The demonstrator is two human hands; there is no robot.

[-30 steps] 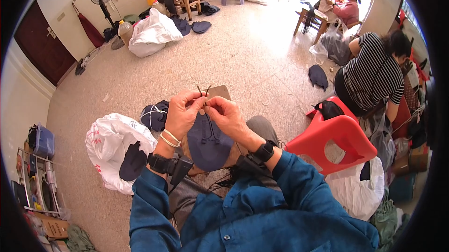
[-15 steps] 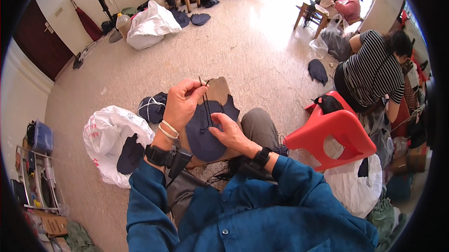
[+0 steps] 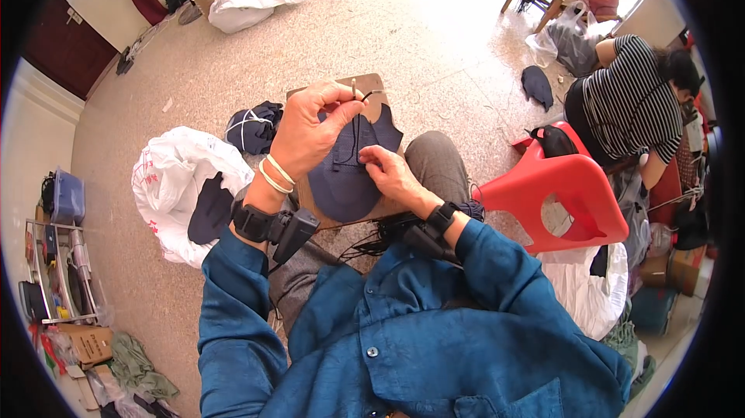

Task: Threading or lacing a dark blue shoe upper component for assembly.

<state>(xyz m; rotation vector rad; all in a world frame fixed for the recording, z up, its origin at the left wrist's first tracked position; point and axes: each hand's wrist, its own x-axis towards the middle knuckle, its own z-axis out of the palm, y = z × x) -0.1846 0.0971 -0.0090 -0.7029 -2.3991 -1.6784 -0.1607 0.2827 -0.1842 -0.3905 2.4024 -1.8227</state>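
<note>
A navy cloth shoe upper [image 3: 341, 194] lies flat on a board [image 3: 369, 86] across my lap. My left hand [image 3: 314, 124] is closed above its upper part, pinching a black lace [image 3: 355, 138] and a short, thin tan stick [image 3: 354, 86]. One end of the lace, with a pale tip [image 3: 378, 92], pokes out to the right of those fingertips. Lower down, the lace runs to the slit in the upper's middle. There my right hand [image 3: 394, 183] has thumb and fingers closed at the lace, low over the cloth; the exact grip is partly hidden.
A white sack [image 3: 174, 156] and a tied navy bundle [image 3: 254, 128] are at my left. A red stool [image 3: 559, 185] stands at my right, a black bag on it. Beyond, a person in a striped top [image 3: 627, 100] bends over. Black laces [image 3: 369, 247] lie across my lap.
My view has tipped down, so the room sits higher in the picture. My right fingers have closed in at the lace, and its pale-tipped end now shows beside my left fingertips.
</note>
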